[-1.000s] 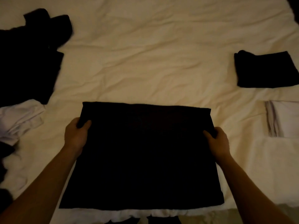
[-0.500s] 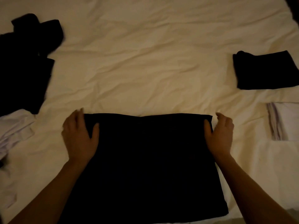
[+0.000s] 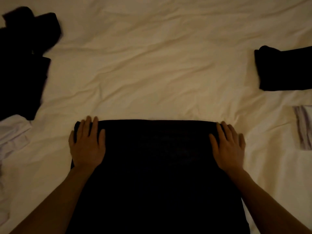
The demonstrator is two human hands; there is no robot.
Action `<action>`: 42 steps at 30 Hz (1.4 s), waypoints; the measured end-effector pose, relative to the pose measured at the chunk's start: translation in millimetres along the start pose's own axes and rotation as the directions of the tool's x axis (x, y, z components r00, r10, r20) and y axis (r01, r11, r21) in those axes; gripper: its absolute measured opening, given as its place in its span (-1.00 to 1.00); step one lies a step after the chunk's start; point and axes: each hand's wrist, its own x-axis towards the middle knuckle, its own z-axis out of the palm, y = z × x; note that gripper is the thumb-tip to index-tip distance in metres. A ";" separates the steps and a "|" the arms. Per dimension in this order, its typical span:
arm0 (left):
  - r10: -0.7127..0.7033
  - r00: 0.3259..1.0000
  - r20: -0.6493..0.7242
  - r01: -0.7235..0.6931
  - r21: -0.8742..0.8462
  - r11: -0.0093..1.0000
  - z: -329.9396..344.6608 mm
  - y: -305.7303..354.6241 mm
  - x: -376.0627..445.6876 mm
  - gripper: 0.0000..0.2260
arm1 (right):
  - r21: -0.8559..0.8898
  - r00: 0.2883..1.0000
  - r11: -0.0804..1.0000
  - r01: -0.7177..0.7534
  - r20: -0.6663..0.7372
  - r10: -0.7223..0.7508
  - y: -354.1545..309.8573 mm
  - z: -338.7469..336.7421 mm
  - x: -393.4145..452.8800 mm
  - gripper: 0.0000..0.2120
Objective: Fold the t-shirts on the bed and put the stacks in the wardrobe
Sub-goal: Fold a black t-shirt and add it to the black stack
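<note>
Black t-shirt (image 3: 155,166) folded flat, straight top edge; both hands spread, pressing its upper corners.

There are no words, numbers, labels or signs to read here. The clothes and the bed show no writing at all.
</note>
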 end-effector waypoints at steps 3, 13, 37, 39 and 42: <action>0.045 0.993 -0.106 -0.045 0.002 0.999 -9.9 18.0 -1.2 -0.45 | 0.021 0.997 1.000 -0.023 -0.071 0.025 -15.3 -5.8 4.5 -0.38; 0.411 0.901 0.139 -0.425 0.093 0.900 15.1 143.6 -30.0 -0.47 | 0.011 0.941 0.942 0.336 -0.049 -0.335 -139.9 4.9 -11.1 -0.45; -0.283 0.911 0.301 0.379 -0.882 0.279 -56.4 -2.8 41.3 -0.77 | 0.756 0.944 0.615 -0.225 0.014 0.329 1.5 -39.9 25.9 -0.76; -0.282 0.924 0.260 0.335 -0.905 0.261 -65.5 1.1 60.9 -0.84 | 0.767 0.940 0.620 -0.167 -0.066 0.335 -1.2 -51.3 40.8 -0.73; -0.312 0.925 0.218 0.329 -0.871 0.364 -61.1 4.2 81.0 -0.68 | 0.753 0.941 0.634 -0.175 -0.062 0.333 -6.6 -60.6 64.2 -0.65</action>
